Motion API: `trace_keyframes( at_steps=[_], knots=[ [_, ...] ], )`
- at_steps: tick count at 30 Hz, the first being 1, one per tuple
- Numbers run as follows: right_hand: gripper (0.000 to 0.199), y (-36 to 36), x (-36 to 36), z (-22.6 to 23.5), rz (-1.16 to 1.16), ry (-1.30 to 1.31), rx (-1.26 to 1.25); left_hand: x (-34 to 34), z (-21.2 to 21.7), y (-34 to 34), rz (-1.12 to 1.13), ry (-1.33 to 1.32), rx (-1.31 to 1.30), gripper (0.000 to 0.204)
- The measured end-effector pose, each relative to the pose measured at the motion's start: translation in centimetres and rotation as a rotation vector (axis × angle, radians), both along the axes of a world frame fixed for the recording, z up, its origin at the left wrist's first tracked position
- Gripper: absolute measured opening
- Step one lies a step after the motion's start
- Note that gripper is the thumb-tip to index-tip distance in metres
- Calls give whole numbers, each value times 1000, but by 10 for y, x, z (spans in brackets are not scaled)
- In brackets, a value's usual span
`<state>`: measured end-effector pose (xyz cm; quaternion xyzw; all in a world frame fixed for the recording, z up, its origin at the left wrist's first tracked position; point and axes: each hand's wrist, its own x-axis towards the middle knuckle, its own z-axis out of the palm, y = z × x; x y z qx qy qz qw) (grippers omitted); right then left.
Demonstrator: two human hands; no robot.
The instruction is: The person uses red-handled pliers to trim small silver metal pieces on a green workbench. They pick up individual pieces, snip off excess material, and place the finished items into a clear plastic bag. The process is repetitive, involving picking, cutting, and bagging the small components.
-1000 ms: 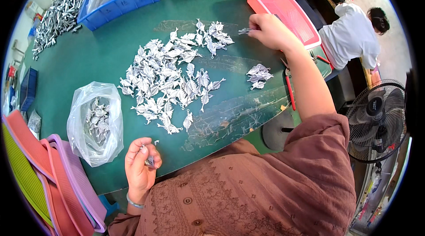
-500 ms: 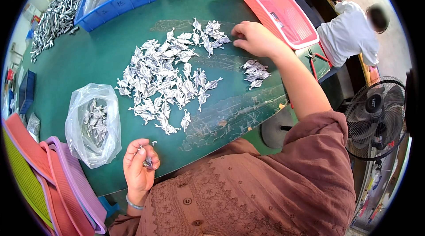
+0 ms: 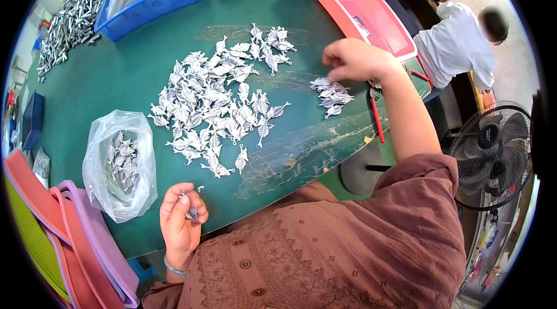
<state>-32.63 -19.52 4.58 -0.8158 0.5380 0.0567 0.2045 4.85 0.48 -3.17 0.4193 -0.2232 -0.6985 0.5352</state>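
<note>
While a few silver pieces (image 3: 192,214) are clamped in the curled fingers of the left hand (image 3: 181,226), the right hand (image 3: 362,60) is held, in the head view, at the upper edge of a small cluster of fish-bone charms (image 3: 335,100). Its fingers are bent; whether the tips are pressed together, or anything is gripped, cannot be told. The main heap of charms (image 3: 200,97) is spread across the middle of the green counter (image 3: 145,65), and more are contained in a clear plastic bag (image 3: 144,193) at its left. For sound handling, the cluster is best kept apart from the heap, and charms are best lifted singly, since thin ribs and end loops could be snagged on one another. Red-handled pliers (image 3: 377,117), placed below the right wrist, should not be brushed by the forearm.
</note>
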Motion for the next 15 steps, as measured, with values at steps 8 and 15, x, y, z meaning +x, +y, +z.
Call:
trace_keyframes(
  at_steps=[8,15],
  knots=[
    [23,-39,37,-58,-104,-179,-375,3,0,1,9,19,17,18],
    [17,-20,16,-21,-101,-206,-69,3,0,0,5,18,18,18]
  ],
)
